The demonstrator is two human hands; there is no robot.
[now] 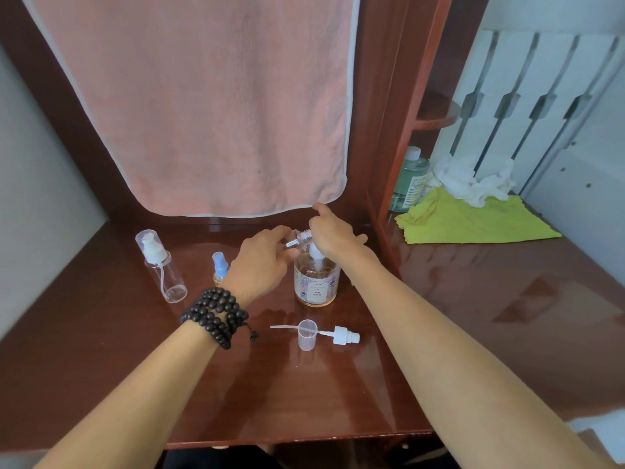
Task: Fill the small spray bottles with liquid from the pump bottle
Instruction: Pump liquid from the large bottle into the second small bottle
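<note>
We take the pump bottle as our landmark: it stands upright on the dark red worktop, under the lower edge of the pink towel. Our right hand sits on top of its pump head, palm down and fingers curled over it, so the grip looks closed on the head, though the nozzle itself is hidden. Our left hand, just left of the pump bottle's neck, pinches a small clear spray bottle in a closed grip.

That small bottle is the relation that matters. It is tipped nearly onto its side, long axis running left to right, threaded mouth turned toward the pump head and touching or almost touching the right hand. We judge the next press needs the mouth directly under the nozzle; we cannot tell whether it is.

Well left of the pump bottle stands a capped, seemingly empty spray bottle; between the two, partly behind our left wrist, a tiny blue-topped one. In front of the pump bottle lie a removed sprayer head with its tube and a translucent cap.
</note>
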